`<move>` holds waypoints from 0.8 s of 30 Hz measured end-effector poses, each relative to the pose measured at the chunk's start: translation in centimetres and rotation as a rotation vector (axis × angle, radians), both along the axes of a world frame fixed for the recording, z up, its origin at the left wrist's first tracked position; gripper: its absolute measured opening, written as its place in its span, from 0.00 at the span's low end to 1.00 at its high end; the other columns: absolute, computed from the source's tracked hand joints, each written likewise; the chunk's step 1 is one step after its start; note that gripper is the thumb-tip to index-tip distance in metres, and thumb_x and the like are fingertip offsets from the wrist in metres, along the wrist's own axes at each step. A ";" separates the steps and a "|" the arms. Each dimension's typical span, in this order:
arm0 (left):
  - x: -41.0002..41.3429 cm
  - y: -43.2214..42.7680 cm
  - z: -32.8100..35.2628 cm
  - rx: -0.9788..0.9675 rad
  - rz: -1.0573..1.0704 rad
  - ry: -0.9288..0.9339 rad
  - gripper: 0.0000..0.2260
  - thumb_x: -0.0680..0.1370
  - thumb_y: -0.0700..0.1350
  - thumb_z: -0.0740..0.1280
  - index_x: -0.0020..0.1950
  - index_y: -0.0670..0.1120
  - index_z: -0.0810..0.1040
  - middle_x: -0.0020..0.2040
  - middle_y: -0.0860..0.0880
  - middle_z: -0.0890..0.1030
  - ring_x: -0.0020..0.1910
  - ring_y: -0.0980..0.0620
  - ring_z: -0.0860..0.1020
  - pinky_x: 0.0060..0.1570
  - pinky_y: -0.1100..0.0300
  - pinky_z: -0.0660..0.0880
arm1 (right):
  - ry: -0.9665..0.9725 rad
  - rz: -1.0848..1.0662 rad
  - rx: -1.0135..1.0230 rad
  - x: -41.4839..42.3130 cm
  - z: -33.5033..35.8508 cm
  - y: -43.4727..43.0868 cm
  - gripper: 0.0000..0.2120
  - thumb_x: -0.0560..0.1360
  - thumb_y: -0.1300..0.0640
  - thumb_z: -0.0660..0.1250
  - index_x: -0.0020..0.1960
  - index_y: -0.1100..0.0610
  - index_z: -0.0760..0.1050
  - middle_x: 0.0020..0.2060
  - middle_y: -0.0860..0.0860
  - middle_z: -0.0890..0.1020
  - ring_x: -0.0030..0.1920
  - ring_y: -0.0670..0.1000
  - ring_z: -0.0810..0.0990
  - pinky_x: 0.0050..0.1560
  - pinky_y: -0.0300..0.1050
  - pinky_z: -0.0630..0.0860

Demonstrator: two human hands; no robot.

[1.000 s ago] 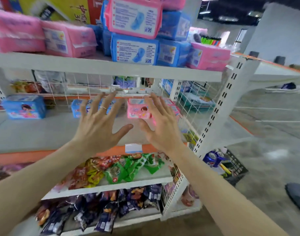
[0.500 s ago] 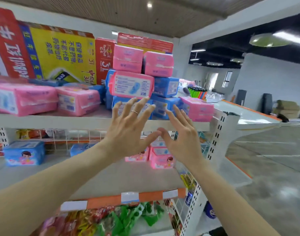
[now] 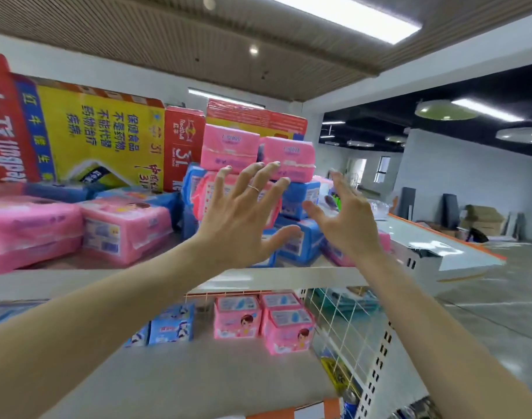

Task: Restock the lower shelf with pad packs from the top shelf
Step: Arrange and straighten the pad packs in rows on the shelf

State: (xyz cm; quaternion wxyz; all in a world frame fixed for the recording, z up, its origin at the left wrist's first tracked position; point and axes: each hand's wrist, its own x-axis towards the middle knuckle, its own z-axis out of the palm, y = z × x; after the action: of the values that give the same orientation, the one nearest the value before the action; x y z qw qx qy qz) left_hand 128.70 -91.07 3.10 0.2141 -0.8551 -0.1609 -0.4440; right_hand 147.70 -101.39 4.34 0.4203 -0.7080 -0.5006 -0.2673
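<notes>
L hand (image 3: 239, 228) + R hand (image 3: 349, 228) splayed, empty; pad packs (image 3: 228, 146) on top shelf (image 3: 288, 276) just past fingertips (image 3: 259, 166), none grabbed. Below fingers, lower shelf (image 3: 198, 382) mostly bare. Early stage imo.

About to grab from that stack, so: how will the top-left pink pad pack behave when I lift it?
Probably soft and light: the top-left pink pack has puffy, creased wrap, so it should squash, not stay stiff. The glossy film may slip. It sits high on an uneven pile beside another pink pack, so dragging could topple that neighbour.
</notes>
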 end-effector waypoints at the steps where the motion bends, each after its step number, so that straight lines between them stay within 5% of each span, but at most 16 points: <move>1: 0.1 0.4 0.4 0.001 0.003 0.003 0.36 0.77 0.71 0.52 0.75 0.48 0.68 0.78 0.46 0.63 0.76 0.43 0.63 0.71 0.34 0.57 | -0.005 0.002 0.002 0.2 0.7 0.6 0.45 0.67 0.30 0.65 0.77 0.52 0.61 0.72 0.54 0.72 0.69 0.59 0.74 0.66 0.60 0.73; 6: 0.3 2.1 1.5 0.001 0.007 0.004 0.35 0.77 0.70 0.51 0.75 0.49 0.66 0.79 0.47 0.61 0.77 0.45 0.60 0.72 0.34 0.56 | -0.190 -0.054 -0.111 1.0 4.2 3.8 0.50 0.69 0.51 0.78 0.80 0.55 0.51 0.79 0.55 0.59 0.77 0.60 0.60 0.73 0.63 0.64; 11: 0.3 3.0 1.8 0.031 -0.018 -0.031 0.34 0.77 0.70 0.51 0.75 0.49 0.67 0.79 0.46 0.63 0.77 0.44 0.61 0.72 0.33 0.55 | -0.352 -0.207 -0.298 1.1 5.1 6.2 0.50 0.71 0.51 0.74 0.81 0.49 0.44 0.81 0.52 0.49 0.79 0.59 0.44 0.73 0.71 0.49; 16: 0.3 3.3 1.5 0.033 -0.046 -0.065 0.33 0.78 0.69 0.52 0.74 0.48 0.69 0.78 0.46 0.64 0.77 0.44 0.62 0.72 0.33 0.56 | -0.493 -0.300 -0.160 1.4 5.1 7.6 0.45 0.69 0.56 0.75 0.79 0.51 0.56 0.74 0.54 0.66 0.74 0.60 0.60 0.69 0.67 0.57; 24: -1.7 3.1 0.8 -0.002 -0.025 -0.077 0.33 0.78 0.68 0.53 0.74 0.47 0.68 0.78 0.46 0.64 0.76 0.45 0.63 0.72 0.34 0.55 | -0.611 -0.315 0.050 1.3 6.1 6.1 0.35 0.65 0.45 0.75 0.68 0.55 0.68 0.61 0.57 0.74 0.62 0.60 0.69 0.59 0.55 0.68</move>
State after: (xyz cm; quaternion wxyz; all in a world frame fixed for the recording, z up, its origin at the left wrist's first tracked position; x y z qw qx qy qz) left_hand 127.03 -87.98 3.85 0.2014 -0.8395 -0.1587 -0.4790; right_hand 148.97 -95.29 10.48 0.2219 -0.6532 -0.4813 -0.5408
